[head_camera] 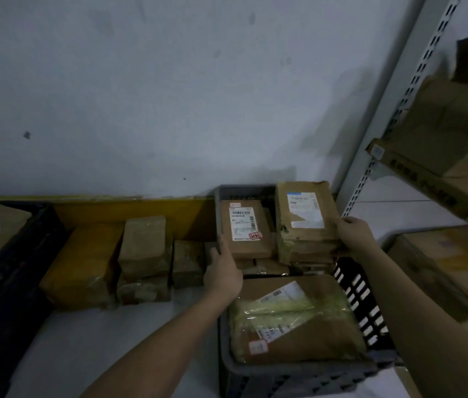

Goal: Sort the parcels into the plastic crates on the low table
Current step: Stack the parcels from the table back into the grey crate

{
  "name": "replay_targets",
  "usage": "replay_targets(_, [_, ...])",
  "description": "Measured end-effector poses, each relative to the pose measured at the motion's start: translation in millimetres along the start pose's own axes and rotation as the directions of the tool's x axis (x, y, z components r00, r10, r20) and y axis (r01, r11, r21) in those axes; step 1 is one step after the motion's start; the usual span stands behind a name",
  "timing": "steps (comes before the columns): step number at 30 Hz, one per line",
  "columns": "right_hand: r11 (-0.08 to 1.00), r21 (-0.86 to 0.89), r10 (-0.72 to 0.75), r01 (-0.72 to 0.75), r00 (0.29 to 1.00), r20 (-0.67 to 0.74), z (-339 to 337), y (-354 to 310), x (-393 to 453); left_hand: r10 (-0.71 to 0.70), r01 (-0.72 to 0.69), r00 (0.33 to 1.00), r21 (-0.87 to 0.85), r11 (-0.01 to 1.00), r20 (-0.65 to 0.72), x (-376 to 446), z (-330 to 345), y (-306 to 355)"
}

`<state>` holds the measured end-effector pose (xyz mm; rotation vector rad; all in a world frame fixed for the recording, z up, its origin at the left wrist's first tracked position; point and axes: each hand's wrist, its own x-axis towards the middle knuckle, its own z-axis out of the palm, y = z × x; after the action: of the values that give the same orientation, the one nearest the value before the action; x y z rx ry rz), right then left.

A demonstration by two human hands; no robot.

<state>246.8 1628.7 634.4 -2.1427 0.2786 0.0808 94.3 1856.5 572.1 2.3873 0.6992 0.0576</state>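
Here, head view, dim light. Two grey plastic crates stand end to end at lower right of centre: the near crate at the bottom, the far crate behind it against the wall. The near crate holds one large brown parcel wrapped with yellowish tape, label up, tilted.

The far crate holds several brown parcels. The left hand reaches to the left edge of a flat labelled parcel lying on top; fingers straight along its side, touching, not wrapped round it. The right hand grips the right edge of a tall taped parcel with a white and blue label, fingers curled over its side; this parcel sits on a stack at the right of the far crate.

On the pale desk, left of the crates, a row of brown parcels stands against a yellow board. A dark crate lies at far left. Upper right of the frame: a metal shelf post and cardboard boxes on shelves.
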Motion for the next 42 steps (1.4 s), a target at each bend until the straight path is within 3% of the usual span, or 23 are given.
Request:
replay_targets(3, [0.925, -0.343, -0.199, 0.162, 0.977, -0.076, 6, 6, -1, -0.002, 0.002, 1.000, 0.000, 1.000, -0.019, 1, 2, -1])
replay_targets(6, [0.778, -0.556, -0.434, 0.292, 0.890, -0.141, 20, 6, -15, 0.008, -0.009, 0.999, -0.006, 1.000, -0.034, 1, 3, -2])
replay_targets(8, [0.719, -0.583, -0.518, 0.378, 0.851, -0.086, 34, 4, -32, 0.010, -0.010, 0.999, -0.009, 1.000, -0.040, 1, 3, -2])
replay_targets(12, [0.625, -0.631, -0.522, 0.460, 0.847, 0.100, 57, 8, -52, 0.016, -0.016, 0.999, -0.017, 1.000, -0.035, 2, 2, -4])
replay_targets(15, [0.560, -0.674, -0.544, 0.481, 0.828, 0.139, 54, 17, -48, 0.008, -0.009, 0.999, -0.024, 1.000, -0.039, 1, 2, -2])
replay_targets(23, [0.555, -0.606, -0.514, 0.570, 0.808, 0.290, 29, 15, -19, 0.005, -0.007, 1.000, -0.080, 0.997, -0.028, -2, -1, -1])
replay_targets(27, [0.607, -0.560, -0.479, 0.563, 0.822, 0.307, 30, -2, -24, 0.075, -0.071, 0.997, -0.254, 0.965, 0.005, -3, -1, -12])
replay_targets(32, [0.692, -0.397, -0.511, 0.603, 0.797, 0.321, 46, -34, -44, 0.205, -0.111, 0.967, -0.480, 0.870, 0.148, -11, -16, -32])
replay_targets(34, [0.716, -0.332, -0.536, 0.614, 0.789, 0.301, 65, -50, -60, 0.230, -0.115, 0.955, -0.482, 0.868, 0.186, -13, -23, -42])
replay_targets(42, [0.725, -0.021, -0.652, 0.689, 0.695, 0.305, 164, -99, -117, 0.110, -0.079, 0.991, -0.336, 0.938, 0.073, 21, -72, -114])
